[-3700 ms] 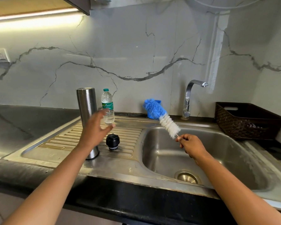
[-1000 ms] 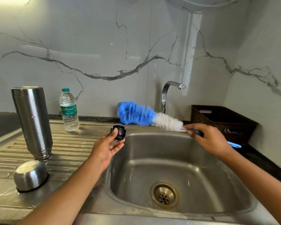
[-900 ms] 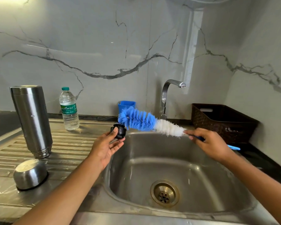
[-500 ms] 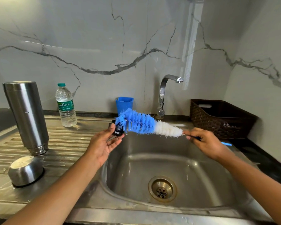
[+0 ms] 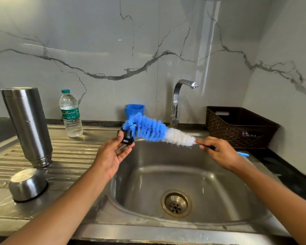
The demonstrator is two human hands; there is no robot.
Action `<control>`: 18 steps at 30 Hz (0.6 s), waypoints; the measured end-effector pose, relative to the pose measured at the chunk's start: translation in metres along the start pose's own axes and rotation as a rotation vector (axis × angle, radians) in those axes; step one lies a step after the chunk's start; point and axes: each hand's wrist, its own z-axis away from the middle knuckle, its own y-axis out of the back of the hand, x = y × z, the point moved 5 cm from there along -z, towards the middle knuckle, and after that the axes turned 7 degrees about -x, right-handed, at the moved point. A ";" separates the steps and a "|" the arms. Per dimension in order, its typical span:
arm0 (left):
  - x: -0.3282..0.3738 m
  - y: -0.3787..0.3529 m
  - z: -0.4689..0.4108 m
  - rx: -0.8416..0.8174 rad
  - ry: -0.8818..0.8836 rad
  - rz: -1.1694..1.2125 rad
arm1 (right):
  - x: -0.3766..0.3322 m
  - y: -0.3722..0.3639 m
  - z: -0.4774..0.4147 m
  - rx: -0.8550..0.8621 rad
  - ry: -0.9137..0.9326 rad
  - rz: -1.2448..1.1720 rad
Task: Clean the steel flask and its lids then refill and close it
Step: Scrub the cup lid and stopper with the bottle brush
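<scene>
The steel flask (image 5: pixel 27 126) stands upside down on the ribbed drainboard at the left. Its steel cup lid (image 5: pixel 27 184) lies mouth-down in front of it. My left hand (image 5: pixel 113 154) holds the small black inner lid (image 5: pixel 126 137) by thumb and fingertips over the sink's left edge. My right hand (image 5: pixel 219 152) grips the blue handle of the bottle brush (image 5: pixel 157 132). The brush's blue bristle tip presses against the black lid. A small water bottle (image 5: pixel 70 114) with a green cap stands at the back of the drainboard.
The steel sink basin (image 5: pixel 210 174) lies below both hands, with its drain (image 5: pixel 176 203) at the front centre. The tap (image 5: pixel 179 99) rises behind it. A blue holder (image 5: pixel 135 109) sits by the wall, and a dark woven basket (image 5: pixel 237 128) stands on the right counter.
The brush has dropped lower and its blue tip has come onto the black lid in my left hand. Earlier, my left hand took that lid off the drainboard.
</scene>
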 end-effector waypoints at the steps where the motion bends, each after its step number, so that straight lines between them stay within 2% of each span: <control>1: 0.002 0.002 0.000 0.004 -0.002 0.020 | 0.003 0.004 0.001 0.010 -0.006 0.005; 13: -0.004 -0.006 0.001 -0.079 0.023 0.045 | 0.011 0.006 0.005 -0.001 -0.031 -0.042; 18: -0.005 0.004 -0.002 0.001 0.016 0.020 | 0.004 -0.003 0.002 -0.019 0.020 0.010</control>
